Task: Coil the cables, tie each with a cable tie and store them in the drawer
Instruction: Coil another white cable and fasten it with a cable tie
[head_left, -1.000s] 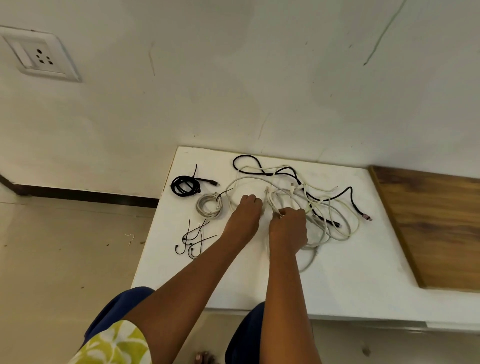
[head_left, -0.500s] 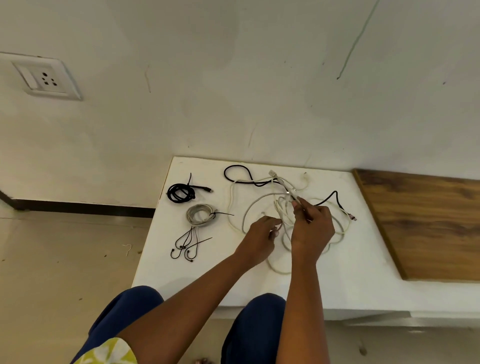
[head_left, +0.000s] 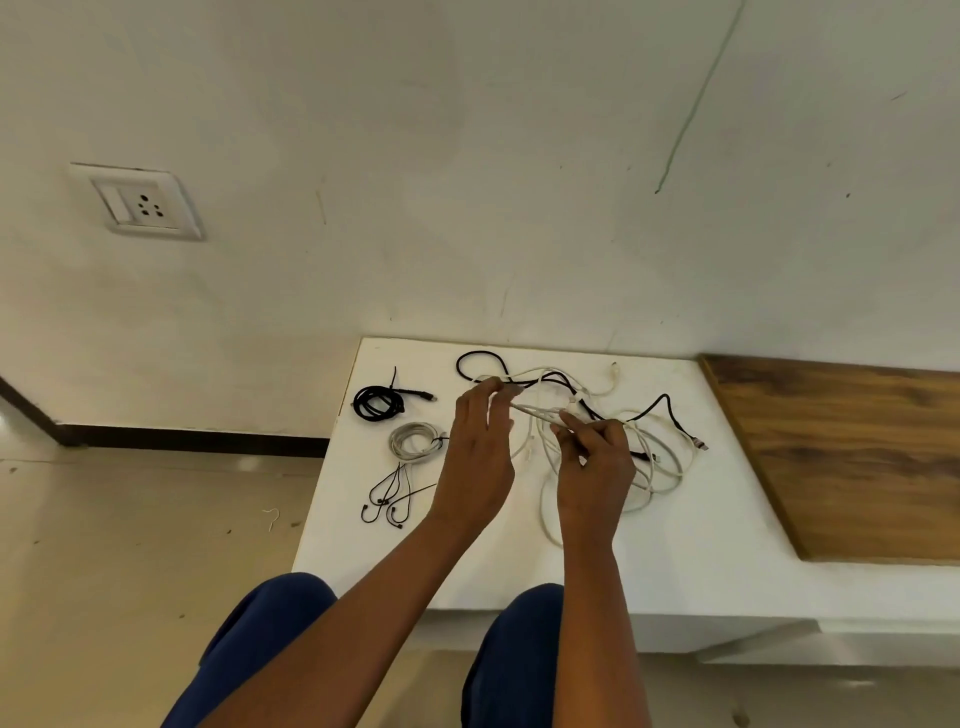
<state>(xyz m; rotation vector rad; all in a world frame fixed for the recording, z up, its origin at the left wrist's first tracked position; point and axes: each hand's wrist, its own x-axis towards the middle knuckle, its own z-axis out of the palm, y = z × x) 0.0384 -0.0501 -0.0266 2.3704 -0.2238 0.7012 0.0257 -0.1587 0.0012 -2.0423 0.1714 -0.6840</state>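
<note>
White table (head_left: 701, 545) — pale wall (head_left: 467, 156)

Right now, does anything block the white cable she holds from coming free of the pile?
Yes. The white cable, pinched by both the left hand and the right hand, is tangled with a black cable crossing it.

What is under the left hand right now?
Bare white tabletop shows around the left hand, which pinches a white cable. Whatever lies directly beneath the palm is covered.
</note>
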